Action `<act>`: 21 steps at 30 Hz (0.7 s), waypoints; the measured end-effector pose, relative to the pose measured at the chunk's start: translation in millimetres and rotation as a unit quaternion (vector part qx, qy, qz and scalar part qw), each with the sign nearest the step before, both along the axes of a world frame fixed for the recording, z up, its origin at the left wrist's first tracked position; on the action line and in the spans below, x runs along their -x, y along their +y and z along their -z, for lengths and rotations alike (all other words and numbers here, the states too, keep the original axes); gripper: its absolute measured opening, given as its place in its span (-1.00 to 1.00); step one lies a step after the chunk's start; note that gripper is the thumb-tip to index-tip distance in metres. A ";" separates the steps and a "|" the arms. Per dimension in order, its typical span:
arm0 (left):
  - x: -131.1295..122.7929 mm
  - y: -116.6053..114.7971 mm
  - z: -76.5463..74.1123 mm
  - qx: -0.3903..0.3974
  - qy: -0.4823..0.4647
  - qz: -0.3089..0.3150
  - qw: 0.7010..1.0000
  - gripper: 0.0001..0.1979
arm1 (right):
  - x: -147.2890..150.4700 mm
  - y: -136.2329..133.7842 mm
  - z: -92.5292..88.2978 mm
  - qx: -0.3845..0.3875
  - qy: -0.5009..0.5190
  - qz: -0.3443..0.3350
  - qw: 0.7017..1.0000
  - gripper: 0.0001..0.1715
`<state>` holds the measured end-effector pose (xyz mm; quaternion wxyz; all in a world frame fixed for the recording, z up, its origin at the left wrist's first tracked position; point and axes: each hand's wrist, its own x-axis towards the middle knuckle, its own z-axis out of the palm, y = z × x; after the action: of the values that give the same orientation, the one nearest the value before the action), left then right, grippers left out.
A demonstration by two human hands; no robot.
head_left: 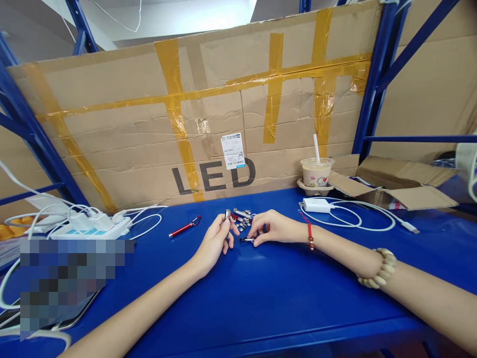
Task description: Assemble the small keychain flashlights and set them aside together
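My left hand (pixel 214 243) pinches a short silver metal cylinder (pixel 227 214) upright between thumb and forefinger, its other fingers loosely curled. To its right, my right hand (pixel 274 226) has its thumb and fingertips closed on a small part with a black end (pixel 246 240), low over the blue table. Behind and between the hands lies a pile of small silver and red metal parts (pixel 243 215), partly covered by my fingers. A slim red metal tube with a carabiner clip (pixel 182 229) rests on the table left of my left hand.
A white power strip (pixel 93 228) with tangled cables and a pixelated device (pixel 70 283) are at the left. On the right sit a white charger (pixel 316 205) with its cable, a drink cup (pixel 316 174) and an open carton (pixel 406 181). Large cardboard (pixel 130 144) stands behind.
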<state>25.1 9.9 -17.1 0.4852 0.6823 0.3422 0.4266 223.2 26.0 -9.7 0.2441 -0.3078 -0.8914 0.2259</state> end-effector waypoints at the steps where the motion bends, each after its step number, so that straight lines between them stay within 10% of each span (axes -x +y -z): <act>1: 0.2 -0.3 -0.4 -0.001 0.002 0.002 1.000 -0.57 | -0.1 0.2 0.4 -0.015 -0.002 0.009 1.000 -0.71; 21: 5.2 -1.1 -0.7 -0.093 0.105 0.033 0.990 -0.73 | 18.2 -10.8 -5.8 0.165 0.332 0.147 0.917 -0.67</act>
<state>19.9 8.7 -16.4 0.3946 0.7764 0.3277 0.3663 205.0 15.3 -3.9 0.5023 -0.3787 -0.6539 0.4203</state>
